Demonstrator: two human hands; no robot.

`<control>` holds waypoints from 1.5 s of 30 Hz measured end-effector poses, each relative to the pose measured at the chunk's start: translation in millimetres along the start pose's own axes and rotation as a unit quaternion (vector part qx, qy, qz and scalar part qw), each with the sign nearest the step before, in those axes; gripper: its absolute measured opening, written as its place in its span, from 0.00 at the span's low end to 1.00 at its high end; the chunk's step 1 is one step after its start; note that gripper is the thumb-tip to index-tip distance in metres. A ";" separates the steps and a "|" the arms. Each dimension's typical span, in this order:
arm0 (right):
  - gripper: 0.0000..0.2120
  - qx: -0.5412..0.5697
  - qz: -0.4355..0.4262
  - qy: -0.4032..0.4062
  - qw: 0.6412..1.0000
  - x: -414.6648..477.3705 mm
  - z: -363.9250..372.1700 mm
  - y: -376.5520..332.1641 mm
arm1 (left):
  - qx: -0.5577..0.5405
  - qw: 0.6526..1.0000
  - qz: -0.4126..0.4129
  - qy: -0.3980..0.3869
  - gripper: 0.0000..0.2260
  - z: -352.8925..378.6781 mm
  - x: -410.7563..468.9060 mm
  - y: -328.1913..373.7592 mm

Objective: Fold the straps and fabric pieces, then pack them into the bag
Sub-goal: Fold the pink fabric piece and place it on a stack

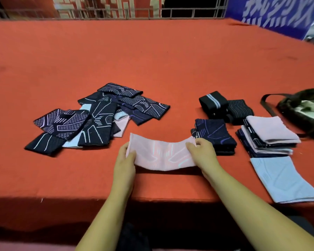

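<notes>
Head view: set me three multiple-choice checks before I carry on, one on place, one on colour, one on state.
1. Where does the bag lie on the table?
A. far left
B. far right
C. near middle
2. What colour is the cloth being handled?
A. green
B. yellow
C. pink
3. How is the cloth held?
A. by the left hand and right hand, one at each end
B. by one hand only
C. by neither hand
Key: 1 B, the bag sits at the right edge; 2 C, it is pale pink; 3 A, fingers grip both ends.
</notes>
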State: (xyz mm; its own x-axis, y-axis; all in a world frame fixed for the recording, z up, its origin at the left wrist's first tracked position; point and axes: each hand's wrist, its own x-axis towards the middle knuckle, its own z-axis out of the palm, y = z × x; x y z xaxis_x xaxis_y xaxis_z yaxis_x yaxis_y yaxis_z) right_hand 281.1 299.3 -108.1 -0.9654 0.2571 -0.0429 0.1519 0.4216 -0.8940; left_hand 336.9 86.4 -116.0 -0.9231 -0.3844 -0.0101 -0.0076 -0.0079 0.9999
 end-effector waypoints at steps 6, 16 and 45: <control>0.07 0.028 -0.001 -0.042 0.999 -15.1 -2.3 26.2 | 0.068 0.990 0.010 -0.125 0.28 -1.0 -13.2 -12.7; 0.07 0.076 -0.063 -0.037 0.994 -18.3 -10.3 35.1 | 0.222 0.920 0.187 -0.263 0.22 25.4 -23.0 -13.4; 0.11 0.100 -0.109 -0.085 0.985 -25.7 -11.5 30.5 | 0.188 0.947 0.143 -0.218 0.27 38.6 -18.6 -28.6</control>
State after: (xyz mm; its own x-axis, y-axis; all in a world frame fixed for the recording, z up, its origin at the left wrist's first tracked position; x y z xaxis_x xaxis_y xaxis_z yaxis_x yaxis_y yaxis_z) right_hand 313.0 315.6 -129.1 -0.9946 0.0228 0.1015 -0.0918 0.2672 -0.9592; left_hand 339.4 129.5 -144.3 -0.9784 0.0979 0.1819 0.2061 0.3990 0.8935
